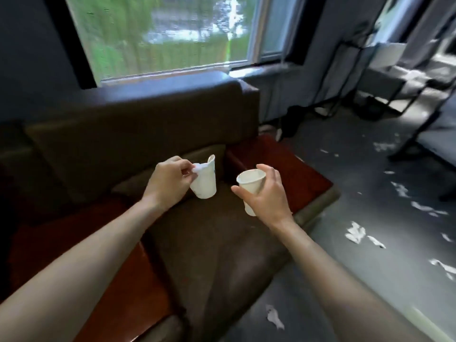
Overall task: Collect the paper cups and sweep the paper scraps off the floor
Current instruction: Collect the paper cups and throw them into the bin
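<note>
My left hand (167, 181) pinches the rim of a crumpled white paper cup (206, 181), held above the brown sofa seat. A second white paper cup (250, 180), upright with its mouth open, sits in the grip of my right hand (267, 196), just right of the first. The two cups are a short gap apart. White paper scraps (355, 232) lie scattered over the grey floor to the right, and one scrap (274, 317) lies near the sofa's front corner.
The brown sofa (212, 248) with reddish wooden arms fills the left and centre. A large window (160, 35) is behind it. Black metal stands and chair legs (409, 141) rise at the right, beside more scraps (404, 190).
</note>
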A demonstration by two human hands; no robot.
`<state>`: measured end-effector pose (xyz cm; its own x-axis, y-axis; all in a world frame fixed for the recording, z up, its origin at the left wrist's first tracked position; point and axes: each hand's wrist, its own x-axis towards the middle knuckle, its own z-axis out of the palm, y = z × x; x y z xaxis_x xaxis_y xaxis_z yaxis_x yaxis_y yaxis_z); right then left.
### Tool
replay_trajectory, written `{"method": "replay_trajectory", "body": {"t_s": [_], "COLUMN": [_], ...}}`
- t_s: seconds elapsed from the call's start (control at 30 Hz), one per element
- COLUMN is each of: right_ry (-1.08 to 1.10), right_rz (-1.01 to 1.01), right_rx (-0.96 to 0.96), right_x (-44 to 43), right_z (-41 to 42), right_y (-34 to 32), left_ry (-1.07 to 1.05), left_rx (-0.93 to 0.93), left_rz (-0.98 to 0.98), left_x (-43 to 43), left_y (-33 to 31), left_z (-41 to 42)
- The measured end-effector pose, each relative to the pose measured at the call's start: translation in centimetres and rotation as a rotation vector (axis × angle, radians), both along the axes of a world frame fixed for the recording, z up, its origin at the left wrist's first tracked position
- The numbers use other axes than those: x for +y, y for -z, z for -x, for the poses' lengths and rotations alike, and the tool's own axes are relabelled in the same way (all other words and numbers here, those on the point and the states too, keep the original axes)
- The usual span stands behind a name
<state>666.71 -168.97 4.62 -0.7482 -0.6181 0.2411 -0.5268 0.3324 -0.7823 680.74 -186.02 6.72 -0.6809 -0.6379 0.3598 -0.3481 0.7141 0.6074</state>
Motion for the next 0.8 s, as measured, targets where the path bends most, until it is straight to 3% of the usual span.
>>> {"method": "replay_trajectory", "body": {"t_s": [0.27, 0.53, 0.8], "right_ry": [0.437, 0.572, 0.522], "right_rz": [0.031, 0.040, 0.013], "right_rx": [0.051, 0.013, -0.015], "right_x": [17.9, 25.3, 27.4], "right_z": [16.1, 31.1, 53.7], "right_y": [-1.8, -0.1, -1.0], "left_ry": [0.371, 0.552, 0.524], "left_rx": [-0.019, -0.044, -0.101], "left_rz": [-0.051, -0.026, -0.015], "left_x": [13.7, 21.0, 20.9], "left_y": [-0.9, 0.2, 0.6], "left_z": [23.5, 42.7, 64.9]}}
